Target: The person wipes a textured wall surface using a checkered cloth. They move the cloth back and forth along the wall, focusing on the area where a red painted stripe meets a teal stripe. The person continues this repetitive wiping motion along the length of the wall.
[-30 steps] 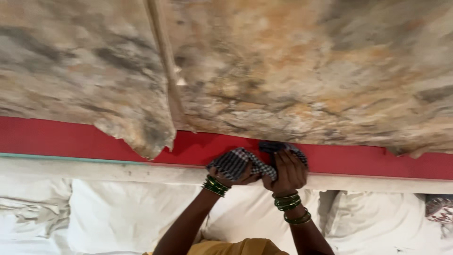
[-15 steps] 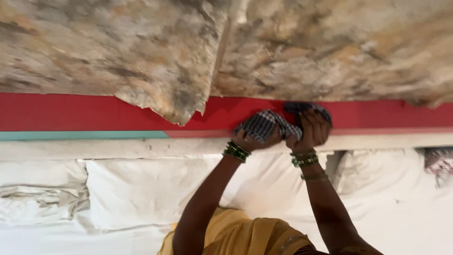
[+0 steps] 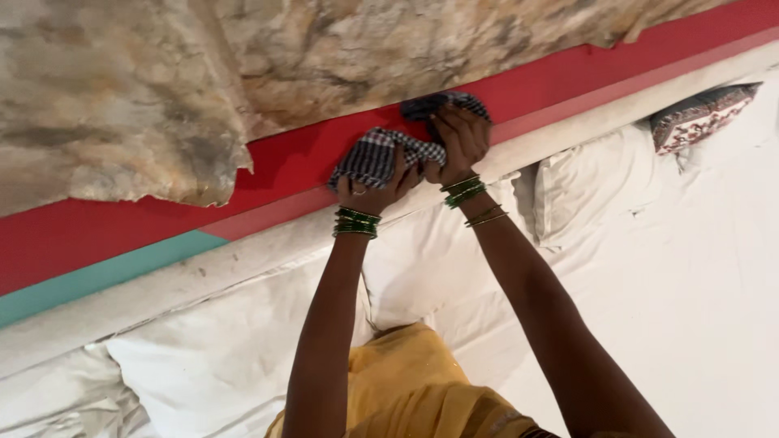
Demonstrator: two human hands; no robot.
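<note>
A dark blue and white checked cloth [image 3: 375, 154] is bunched between both my hands against a red band [image 3: 276, 174] of a headboard. My left hand [image 3: 375, 188] grips its lower left part, fingers curled under it. My right hand [image 3: 461, 139] clamps the right part, which bulges above my knuckles. Green bangles ring both wrists. A worn, mottled beige sheet [image 3: 146, 89] with a torn lower edge covers the surface above the red band.
White pillows [image 3: 219, 357] and a white sheet [image 3: 690, 268] lie below the headboard's pale ledge [image 3: 203, 276]. A patterned red cushion [image 3: 698, 113] sits at the right. A teal strip [image 3: 97, 280] runs at the left. My yellow garment [image 3: 406, 389] shows at the bottom.
The view has tilted and swung, so the red band now slopes up to the right. Both hands still hold the checked cloth on the band, shifted slightly along it.
</note>
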